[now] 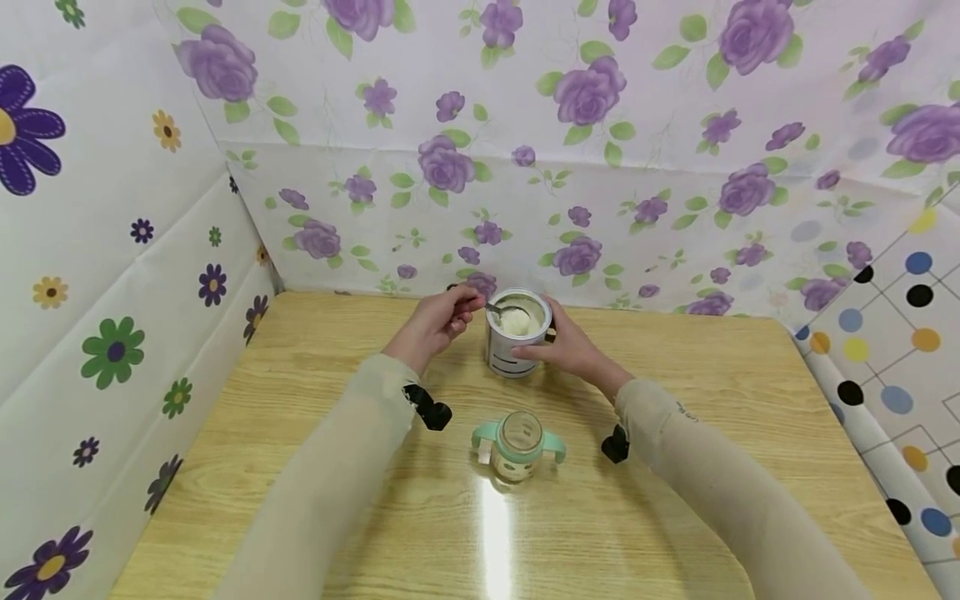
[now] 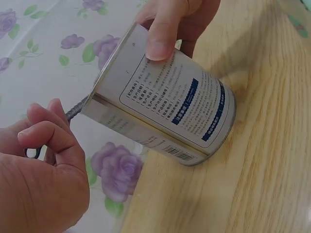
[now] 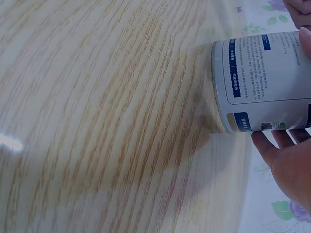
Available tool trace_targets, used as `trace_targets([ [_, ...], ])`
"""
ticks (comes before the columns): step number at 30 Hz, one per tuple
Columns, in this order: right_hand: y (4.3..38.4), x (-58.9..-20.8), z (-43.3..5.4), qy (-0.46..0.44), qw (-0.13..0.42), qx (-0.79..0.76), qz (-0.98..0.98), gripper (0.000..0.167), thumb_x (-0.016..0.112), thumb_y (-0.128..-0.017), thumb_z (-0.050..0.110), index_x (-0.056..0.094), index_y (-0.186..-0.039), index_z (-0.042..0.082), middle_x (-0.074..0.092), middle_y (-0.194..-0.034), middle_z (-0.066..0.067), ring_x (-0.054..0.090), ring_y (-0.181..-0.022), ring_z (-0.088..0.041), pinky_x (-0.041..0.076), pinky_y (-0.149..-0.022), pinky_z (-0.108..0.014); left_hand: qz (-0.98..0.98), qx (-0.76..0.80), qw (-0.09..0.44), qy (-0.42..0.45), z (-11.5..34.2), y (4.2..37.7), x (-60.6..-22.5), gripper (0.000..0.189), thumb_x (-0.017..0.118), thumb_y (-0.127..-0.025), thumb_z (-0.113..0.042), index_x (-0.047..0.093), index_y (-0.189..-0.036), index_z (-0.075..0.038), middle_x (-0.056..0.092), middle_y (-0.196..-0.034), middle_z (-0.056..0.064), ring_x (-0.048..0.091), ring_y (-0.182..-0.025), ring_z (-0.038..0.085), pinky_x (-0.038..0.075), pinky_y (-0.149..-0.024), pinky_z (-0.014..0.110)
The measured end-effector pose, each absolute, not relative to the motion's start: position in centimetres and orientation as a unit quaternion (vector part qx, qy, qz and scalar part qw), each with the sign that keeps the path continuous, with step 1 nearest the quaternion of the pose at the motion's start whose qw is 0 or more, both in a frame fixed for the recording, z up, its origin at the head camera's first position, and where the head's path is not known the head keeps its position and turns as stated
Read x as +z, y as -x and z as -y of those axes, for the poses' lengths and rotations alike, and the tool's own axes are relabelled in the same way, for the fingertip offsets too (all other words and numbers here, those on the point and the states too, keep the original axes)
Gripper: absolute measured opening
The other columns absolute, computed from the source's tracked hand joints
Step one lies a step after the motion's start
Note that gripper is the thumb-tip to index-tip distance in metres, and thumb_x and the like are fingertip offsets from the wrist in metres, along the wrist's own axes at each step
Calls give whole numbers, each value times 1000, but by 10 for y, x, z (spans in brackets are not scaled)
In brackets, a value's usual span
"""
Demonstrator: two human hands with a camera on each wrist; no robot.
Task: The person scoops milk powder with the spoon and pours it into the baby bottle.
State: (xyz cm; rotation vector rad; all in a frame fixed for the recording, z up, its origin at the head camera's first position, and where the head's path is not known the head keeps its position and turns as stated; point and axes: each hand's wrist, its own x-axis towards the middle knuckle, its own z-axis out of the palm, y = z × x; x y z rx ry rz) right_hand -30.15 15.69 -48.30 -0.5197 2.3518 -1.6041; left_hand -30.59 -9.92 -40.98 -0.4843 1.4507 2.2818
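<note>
My left hand (image 1: 441, 323) pinches the dark handle of a spoon (image 1: 493, 308) over the rim of a tin can (image 1: 504, 357). Pale powder (image 1: 514, 322) is heaped on the spoon's end inside the can's mouth; the exact depth is hard to tell. The can stands upright on the table, white with dark printed labels. My right hand (image 1: 567, 343) grips the can's right side, thumb across the front and fingers round the back. In the left wrist view the can (image 2: 160, 97) hides the spoon's far end. The right wrist view shows the can (image 3: 269, 80) with my right hand (image 3: 291, 162) partly in frame.
A clear baby bottle (image 1: 519, 460) with mint-green side handles, its top uncovered, stands on the wooden table (image 1: 660, 358) nearer me than the can. A floral sheet (image 1: 525, 192) rises behind the table's back edge. Patterned sheets also line the left and right sides.
</note>
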Motion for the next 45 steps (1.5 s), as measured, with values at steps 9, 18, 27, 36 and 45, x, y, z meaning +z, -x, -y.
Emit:
trace_targets([
  [9, 300, -484, -157, 181, 119, -553, -804, 101, 90, -90, 24, 25, -168, 25, 42, -160, -8, 45, -146, -35, 38, -121, -60, -519, 817, 187, 165, 103, 304, -411, 15, 64, -108, -14, 74, -112, -3, 77, -78, 0, 50, -53, 4, 33, -42, 13],
  [18, 299, -484, -158, 178, 120, -555, -803, 104, 91, -90, 25, 23, -169, 26, 41, -160, -8, 45, -147, -34, 38, -121, -60, -502, 827, 183, 173, 101, 304, -408, 14, 67, -107, -15, 75, -101, -6, 76, -75, 1, 50, -52, 3, 32, -41, 13],
  [27, 302, -486, -157, 177, 119, -554, -805, 102, 90, -90, 24, 24, -168, 26, 43, -159, -7, 46, -146, -33, 38, -121, -59, -486, 835, 164, 198, 96, 306, -402, 22, 68, -107, -15, 77, -88, -5, 75, -73, 2, 51, -51, 1, 32, -40, 12],
  [36, 301, -486, -157, 178, 116, -551, -807, 104, 91, -90, 28, 24, -169, 29, 42, -160, -5, 44, -149, -31, 38, -122, -58, -541, 811, 137, 177, 95, 301, -408, 17, 68, -106, -15, 77, -95, -6, 76, -73, -1, 50, -50, 2, 32, -41, 12],
  [45, 299, -485, -157, 175, 123, -554, -805, 105, 92, -89, 30, 24, -168, 32, 43, -160, -4, 45, -148, -31, 38, -121, -58, -560, 804, 120, 157, 94, 299, -419, 16, 69, -106, -16, 76, -94, -7, 76, -73, -2, 49, -49, 2, 32, -41, 12],
])
